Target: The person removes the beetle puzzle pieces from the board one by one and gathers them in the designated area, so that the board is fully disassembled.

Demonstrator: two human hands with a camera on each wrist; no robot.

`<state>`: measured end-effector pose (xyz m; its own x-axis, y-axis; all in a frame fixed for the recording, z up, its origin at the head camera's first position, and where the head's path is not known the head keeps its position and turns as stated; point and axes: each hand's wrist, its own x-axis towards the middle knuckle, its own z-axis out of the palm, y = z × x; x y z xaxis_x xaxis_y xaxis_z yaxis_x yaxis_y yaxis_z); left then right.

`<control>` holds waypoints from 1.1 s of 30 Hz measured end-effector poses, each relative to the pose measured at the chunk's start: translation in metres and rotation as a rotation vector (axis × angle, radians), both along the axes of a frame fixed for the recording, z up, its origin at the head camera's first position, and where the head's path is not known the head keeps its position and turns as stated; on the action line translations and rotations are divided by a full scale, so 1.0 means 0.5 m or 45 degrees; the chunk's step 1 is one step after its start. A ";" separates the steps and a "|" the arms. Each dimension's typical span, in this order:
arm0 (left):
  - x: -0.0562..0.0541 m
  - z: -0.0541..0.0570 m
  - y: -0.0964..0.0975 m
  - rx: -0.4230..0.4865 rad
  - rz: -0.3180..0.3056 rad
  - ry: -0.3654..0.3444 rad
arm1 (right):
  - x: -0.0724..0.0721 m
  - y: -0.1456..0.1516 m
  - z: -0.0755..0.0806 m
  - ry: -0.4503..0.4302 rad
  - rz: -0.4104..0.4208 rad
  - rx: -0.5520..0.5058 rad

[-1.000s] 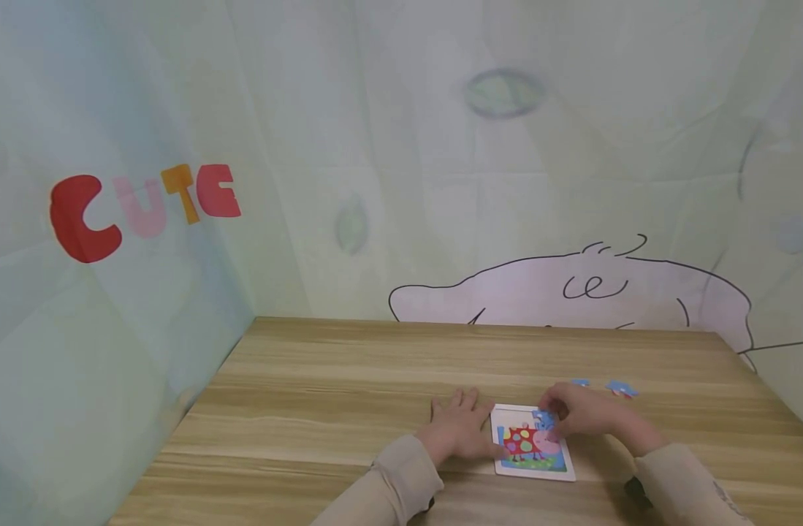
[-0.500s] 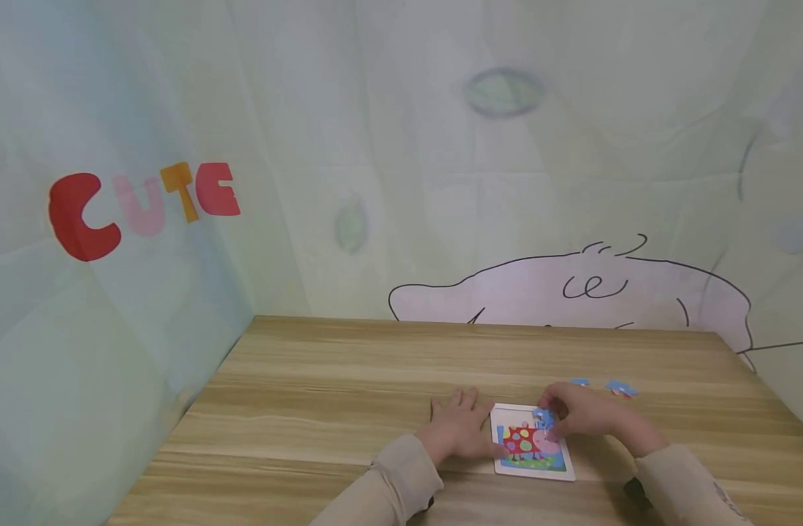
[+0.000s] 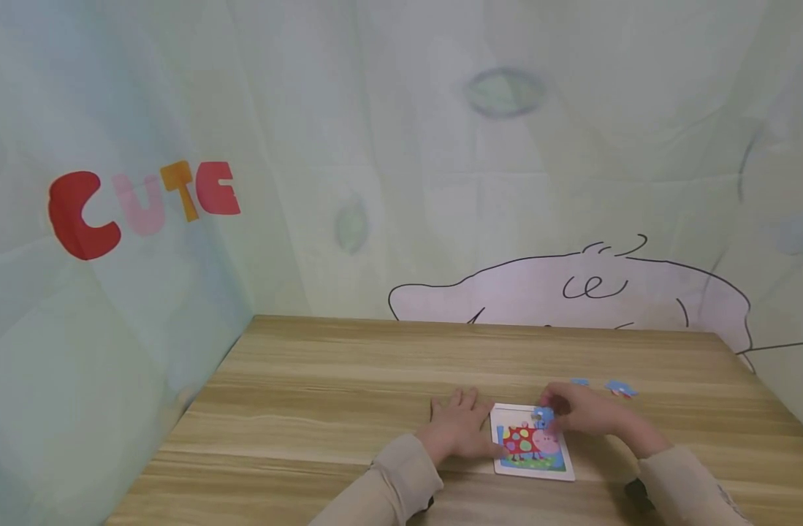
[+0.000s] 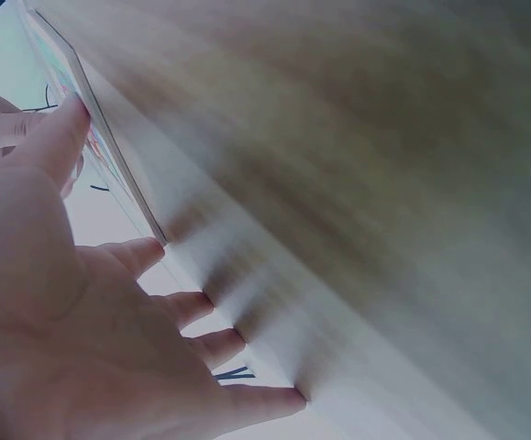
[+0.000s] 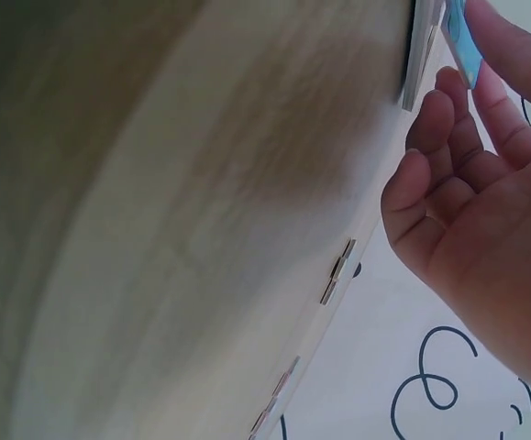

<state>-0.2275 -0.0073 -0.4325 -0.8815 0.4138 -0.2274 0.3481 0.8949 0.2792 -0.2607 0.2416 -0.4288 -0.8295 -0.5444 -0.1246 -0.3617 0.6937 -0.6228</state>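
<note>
Looks like the right hand (image 3: 588, 410) has the blue piece (image 3: 543, 416) pinched thumb-to-finger at the puzzle board's (image 3: 511, 418) one o'clock, and the best bet is probably squaring its tabs up before pressing flat, while the left hand (image 3: 463, 429), fingers spread on the table at nine with the thumb on the board, stops any sliding. Two loose pieces (image 3: 621, 388) sit toward two o'clock on the wood-grain tabletop (image 3: 348, 380). Past that it's pale printed cloth walls, "CUTE" lettering (image 3: 85, 219) at ten, pink cartoon outline (image 3: 598, 307) at one.
</note>
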 end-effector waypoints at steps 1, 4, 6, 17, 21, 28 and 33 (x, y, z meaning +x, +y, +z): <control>0.000 0.000 0.000 -0.002 -0.001 0.001 | 0.000 0.002 -0.001 0.000 0.003 -0.005; 0.000 -0.001 0.000 -0.006 -0.002 0.004 | -0.001 0.006 -0.002 -0.003 0.006 -0.011; 0.000 -0.001 0.000 -0.007 -0.003 0.005 | -0.001 0.008 -0.003 -0.009 0.003 -0.015; -0.001 -0.002 0.001 -0.014 -0.006 0.008 | -0.001 0.008 0.006 -0.014 -0.004 -0.031; -0.001 -0.002 0.002 -0.021 -0.007 0.008 | 0.000 0.008 0.007 0.017 -0.003 -0.021; -0.002 -0.002 0.001 0.000 -0.001 -0.004 | 0.000 0.007 0.007 0.014 -0.033 -0.031; -0.003 -0.005 0.001 -0.002 -0.001 -0.002 | 0.001 0.007 0.007 0.022 -0.049 -0.021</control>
<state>-0.2289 -0.0069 -0.4348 -0.8809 0.4140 -0.2294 0.3484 0.8952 0.2780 -0.2602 0.2449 -0.4252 -0.8519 -0.5138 -0.1013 -0.3457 0.6971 -0.6281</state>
